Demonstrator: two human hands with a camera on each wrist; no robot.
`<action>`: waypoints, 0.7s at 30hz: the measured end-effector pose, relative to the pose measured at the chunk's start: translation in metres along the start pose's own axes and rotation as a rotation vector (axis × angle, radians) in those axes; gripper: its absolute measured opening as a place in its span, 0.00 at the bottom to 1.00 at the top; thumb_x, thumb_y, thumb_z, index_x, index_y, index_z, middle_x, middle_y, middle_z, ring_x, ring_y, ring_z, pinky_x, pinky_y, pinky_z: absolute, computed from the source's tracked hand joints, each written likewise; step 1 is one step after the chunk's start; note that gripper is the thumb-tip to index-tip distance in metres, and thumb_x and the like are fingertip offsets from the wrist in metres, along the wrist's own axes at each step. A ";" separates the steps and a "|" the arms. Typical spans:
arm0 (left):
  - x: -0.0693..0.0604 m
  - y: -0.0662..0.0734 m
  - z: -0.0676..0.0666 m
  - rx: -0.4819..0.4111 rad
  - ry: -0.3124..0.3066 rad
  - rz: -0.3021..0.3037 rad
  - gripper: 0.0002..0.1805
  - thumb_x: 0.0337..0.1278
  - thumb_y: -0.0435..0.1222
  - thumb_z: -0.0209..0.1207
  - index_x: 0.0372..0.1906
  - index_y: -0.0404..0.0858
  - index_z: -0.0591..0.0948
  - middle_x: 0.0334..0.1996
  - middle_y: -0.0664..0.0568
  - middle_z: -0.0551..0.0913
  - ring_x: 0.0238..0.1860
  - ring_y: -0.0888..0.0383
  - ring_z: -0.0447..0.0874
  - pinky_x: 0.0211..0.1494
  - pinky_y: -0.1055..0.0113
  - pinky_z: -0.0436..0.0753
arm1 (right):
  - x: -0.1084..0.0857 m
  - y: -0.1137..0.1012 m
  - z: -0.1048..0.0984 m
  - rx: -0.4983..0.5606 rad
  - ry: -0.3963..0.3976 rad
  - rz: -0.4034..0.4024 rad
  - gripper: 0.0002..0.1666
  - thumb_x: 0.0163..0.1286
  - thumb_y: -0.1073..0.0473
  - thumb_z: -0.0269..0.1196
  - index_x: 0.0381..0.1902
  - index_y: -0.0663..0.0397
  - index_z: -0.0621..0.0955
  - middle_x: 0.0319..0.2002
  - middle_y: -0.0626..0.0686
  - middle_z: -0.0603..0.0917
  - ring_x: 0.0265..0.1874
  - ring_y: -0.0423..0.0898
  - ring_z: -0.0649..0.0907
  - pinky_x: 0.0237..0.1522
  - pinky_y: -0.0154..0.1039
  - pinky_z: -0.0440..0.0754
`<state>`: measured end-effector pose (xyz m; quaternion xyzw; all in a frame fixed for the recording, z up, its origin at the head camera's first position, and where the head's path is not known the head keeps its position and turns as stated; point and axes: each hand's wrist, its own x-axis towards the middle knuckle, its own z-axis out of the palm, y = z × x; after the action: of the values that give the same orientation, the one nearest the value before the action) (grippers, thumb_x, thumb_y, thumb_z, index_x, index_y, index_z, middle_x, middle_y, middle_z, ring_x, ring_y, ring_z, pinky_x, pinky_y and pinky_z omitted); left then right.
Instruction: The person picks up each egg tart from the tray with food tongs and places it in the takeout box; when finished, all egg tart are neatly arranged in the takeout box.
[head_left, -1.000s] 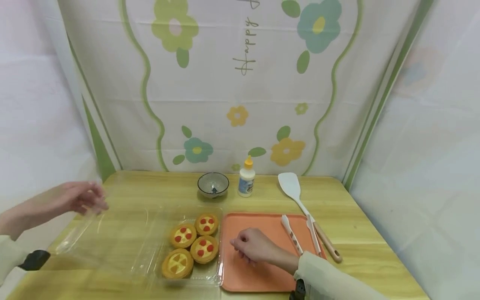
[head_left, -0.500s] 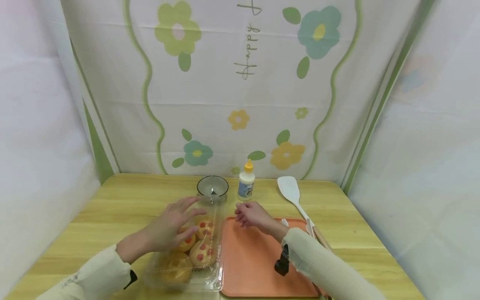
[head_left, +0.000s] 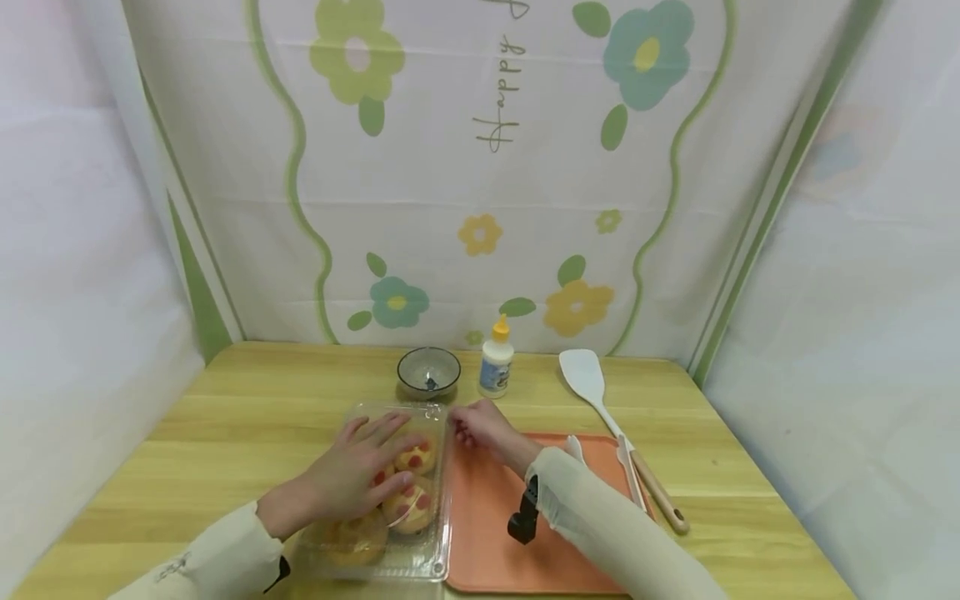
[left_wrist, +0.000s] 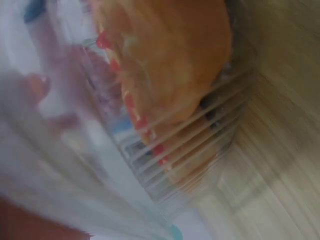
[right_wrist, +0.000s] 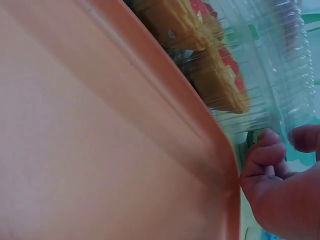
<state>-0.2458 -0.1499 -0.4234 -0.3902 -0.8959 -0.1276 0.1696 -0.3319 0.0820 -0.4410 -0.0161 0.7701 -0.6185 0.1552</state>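
A clear plastic clamshell container (head_left: 427,567) holds several tarts, some topped with red pieces (head_left: 411,507), with its lid lowered over them. On top of the lid my left hand (head_left: 352,475) rests with fingers spread. At the far right corner my right hand (head_left: 480,425) pinches the container's rim between thumb and curled fingers. The right wrist view shows this right hand (right_wrist: 285,185) at the corner, beside tarts (right_wrist: 220,80) seen through the ribbed wall. The left wrist view is blurred; the tarts (left_wrist: 170,60) show through the plastic there too.
An orange tray (head_left: 495,533) lies right of the container, with light-coloured tongs (head_left: 632,471) on it, partly behind the right sleeve. A white spatula (head_left: 583,377) lies alongside. Behind stand a small bowl (head_left: 429,372) and a yellow-capped white bottle (head_left: 496,362).
The left hand has swung the lid from the left over the tarts and now rests on it. My right hand has moved from above the tray to the container's far right corner.
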 end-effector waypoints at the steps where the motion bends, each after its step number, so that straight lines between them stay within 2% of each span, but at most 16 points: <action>1: 0.001 0.000 0.000 0.002 -0.009 -0.007 0.26 0.65 0.49 0.59 0.66 0.48 0.74 0.68 0.42 0.70 0.70 0.43 0.64 0.62 0.35 0.63 | 0.001 0.000 0.000 -0.004 0.005 -0.001 0.14 0.66 0.62 0.58 0.19 0.57 0.78 0.17 0.48 0.75 0.17 0.39 0.72 0.19 0.30 0.68; 5: 0.002 0.001 0.000 0.016 -0.051 -0.031 0.26 0.68 0.51 0.56 0.67 0.49 0.73 0.69 0.41 0.68 0.71 0.43 0.63 0.63 0.35 0.62 | 0.003 0.002 0.002 -0.036 0.018 0.002 0.15 0.67 0.61 0.58 0.19 0.56 0.77 0.17 0.48 0.75 0.17 0.39 0.71 0.19 0.31 0.67; 9: 0.002 0.002 0.002 0.033 -0.060 -0.033 0.26 0.68 0.51 0.55 0.67 0.49 0.73 0.69 0.41 0.69 0.71 0.43 0.63 0.63 0.35 0.62 | 0.003 0.003 0.002 -0.057 0.028 0.002 0.16 0.69 0.61 0.57 0.20 0.57 0.78 0.17 0.48 0.74 0.17 0.39 0.70 0.19 0.31 0.65; 14: 0.001 0.002 0.003 0.059 -0.047 -0.024 0.26 0.68 0.52 0.55 0.66 0.49 0.73 0.69 0.41 0.69 0.70 0.43 0.64 0.64 0.36 0.62 | 0.007 0.007 0.003 -0.009 0.053 0.007 0.13 0.69 0.63 0.57 0.23 0.57 0.79 0.19 0.48 0.75 0.19 0.39 0.71 0.20 0.29 0.67; 21: 0.001 0.002 0.002 0.065 -0.062 -0.029 0.26 0.69 0.52 0.53 0.67 0.49 0.72 0.69 0.41 0.68 0.71 0.43 0.63 0.64 0.36 0.62 | 0.008 0.008 0.003 0.040 0.054 0.005 0.10 0.68 0.63 0.58 0.25 0.58 0.80 0.21 0.48 0.76 0.20 0.39 0.72 0.20 0.29 0.68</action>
<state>-0.2451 -0.1474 -0.4247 -0.3751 -0.9100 -0.0886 0.1526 -0.3372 0.0798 -0.4507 0.0056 0.7615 -0.6337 0.1359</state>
